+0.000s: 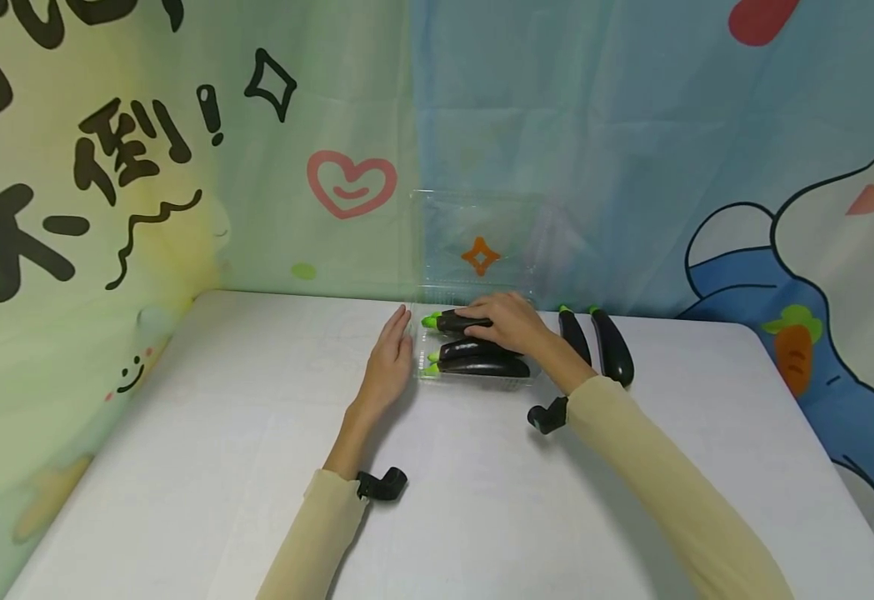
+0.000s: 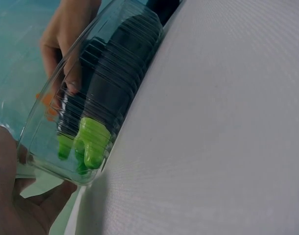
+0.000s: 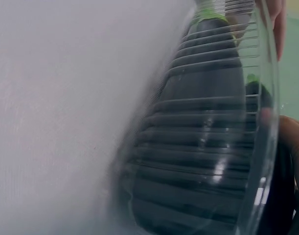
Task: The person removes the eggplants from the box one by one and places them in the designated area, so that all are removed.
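A clear plastic clamshell box (image 1: 474, 382) stands near the table's back edge, its see-through lid (image 1: 481, 218) raised behind it. Inside, two dark eggplants lie side by side, the front one (image 1: 485, 367) and a middle one (image 1: 470, 349), green stem ends to the left. My right hand (image 1: 510, 322) holds a third eggplant (image 1: 449, 322) along the box's back side, thumb and fingers on its body. Fingers straight, my left hand (image 1: 390, 358) rests at the box's left end. Through the ribbed wall, the right wrist view shows the front eggplant (image 3: 203, 88) close up.
Two more eggplants lie right of the box, one (image 1: 574, 335) partly behind my right forearm and another (image 1: 612, 346) farther right. A white-covered table (image 1: 257, 433) spreads under everything. A printed curtain (image 1: 347, 92) hangs directly behind its back edge.
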`<state>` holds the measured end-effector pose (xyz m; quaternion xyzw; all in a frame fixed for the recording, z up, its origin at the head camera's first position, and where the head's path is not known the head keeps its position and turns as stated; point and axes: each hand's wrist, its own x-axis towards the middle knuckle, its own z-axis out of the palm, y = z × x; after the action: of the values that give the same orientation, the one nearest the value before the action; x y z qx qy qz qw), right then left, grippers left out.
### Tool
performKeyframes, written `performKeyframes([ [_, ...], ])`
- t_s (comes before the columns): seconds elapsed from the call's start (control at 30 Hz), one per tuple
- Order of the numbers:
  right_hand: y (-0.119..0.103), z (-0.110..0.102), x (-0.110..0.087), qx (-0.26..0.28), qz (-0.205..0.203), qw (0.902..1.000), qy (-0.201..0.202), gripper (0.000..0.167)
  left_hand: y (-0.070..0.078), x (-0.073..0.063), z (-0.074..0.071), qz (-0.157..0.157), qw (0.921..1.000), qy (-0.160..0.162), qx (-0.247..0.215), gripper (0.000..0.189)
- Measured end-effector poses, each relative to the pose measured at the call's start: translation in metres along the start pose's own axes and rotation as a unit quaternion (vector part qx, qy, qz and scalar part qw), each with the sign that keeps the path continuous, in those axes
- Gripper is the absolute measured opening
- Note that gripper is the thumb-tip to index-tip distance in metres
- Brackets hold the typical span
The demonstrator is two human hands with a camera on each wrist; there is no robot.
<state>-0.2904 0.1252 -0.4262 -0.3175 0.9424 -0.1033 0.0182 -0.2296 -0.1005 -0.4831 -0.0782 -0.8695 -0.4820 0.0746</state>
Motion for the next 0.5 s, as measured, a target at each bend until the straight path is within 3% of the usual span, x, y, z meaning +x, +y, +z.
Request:
performKeyframes([
  [0.2,-0.004,-0.010,-0.007,0.039,0.000,0.9989,0.026,0.045,0.000,0.000,0.000,0.003,1.0000,-0.001,-0.002,0.047],
  [0.5,-0.014,-0.030,-0.038,0.082,0.006,0.9920,0.095,0.046,-0.001,0.001,0.000,0.010,0.9999,0.006,0.001,0.047],
])
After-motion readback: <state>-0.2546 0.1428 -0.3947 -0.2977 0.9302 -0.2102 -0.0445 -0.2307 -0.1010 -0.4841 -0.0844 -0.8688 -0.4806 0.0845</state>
